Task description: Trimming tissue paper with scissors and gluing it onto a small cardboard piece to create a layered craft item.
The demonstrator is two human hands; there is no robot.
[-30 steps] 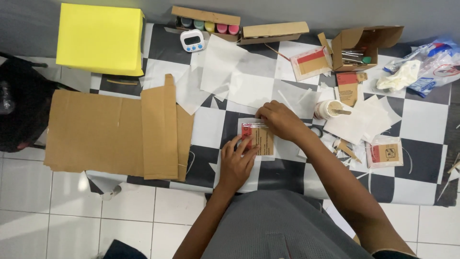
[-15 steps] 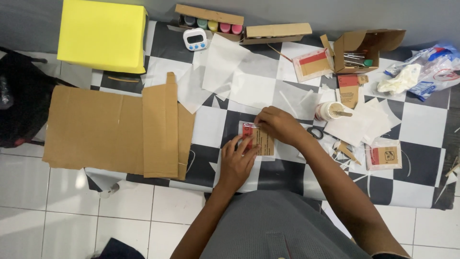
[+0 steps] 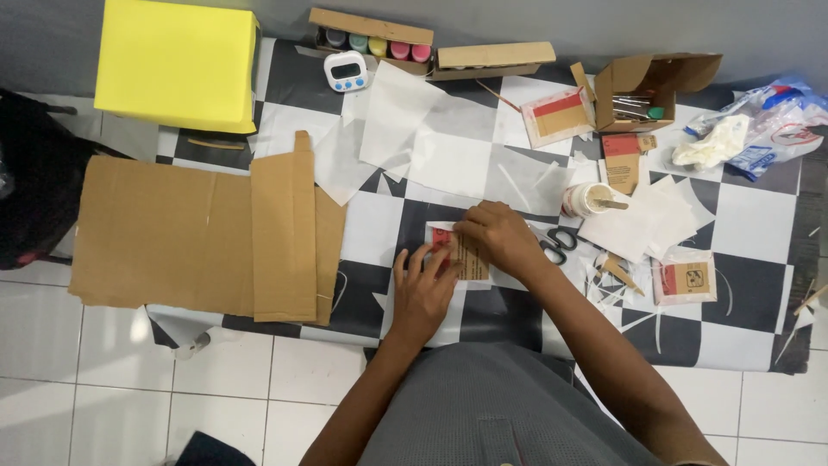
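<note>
Your left hand (image 3: 423,289) lay flat, fingers spread, pressing a small brown and red card (image 3: 461,253) onto the checkered desk (image 3: 742,285). Your right hand (image 3: 498,240) pinched the card's far edge, with black scissors (image 3: 556,246) just to its right and a flattened cardboard sheet (image 3: 207,233) well to the left.

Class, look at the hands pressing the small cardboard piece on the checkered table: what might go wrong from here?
1. The right hand covers much of the small cardboard piece; it may shift unseen.
2. The scissors lie right beside that wrist and might be knocked.
3. The glue pot stands near the forearm and might tip.
</note>
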